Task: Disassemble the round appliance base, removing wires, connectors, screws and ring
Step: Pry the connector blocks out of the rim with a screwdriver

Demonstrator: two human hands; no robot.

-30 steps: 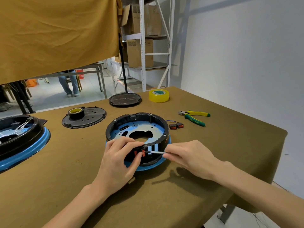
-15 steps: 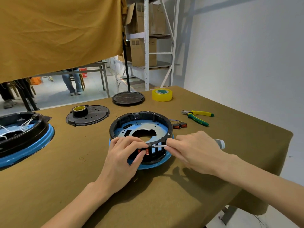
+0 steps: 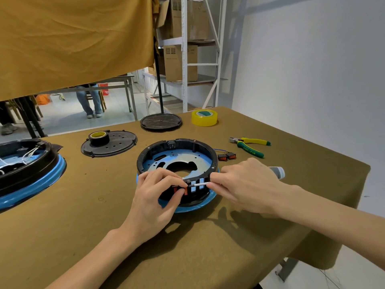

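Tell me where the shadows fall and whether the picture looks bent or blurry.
Head view: the hands, left and right, cast soft shadows toward the viewer on the brown table cloth; the wide-angle lens bows the shelf posts; the round base is sharp, without glare.

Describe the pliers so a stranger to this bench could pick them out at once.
Start at the round appliance base in the middle of the brown-covered table. Look to its far right, past two small black switches. The pliers lie flat there, the only tool with one yellow handle and one green.
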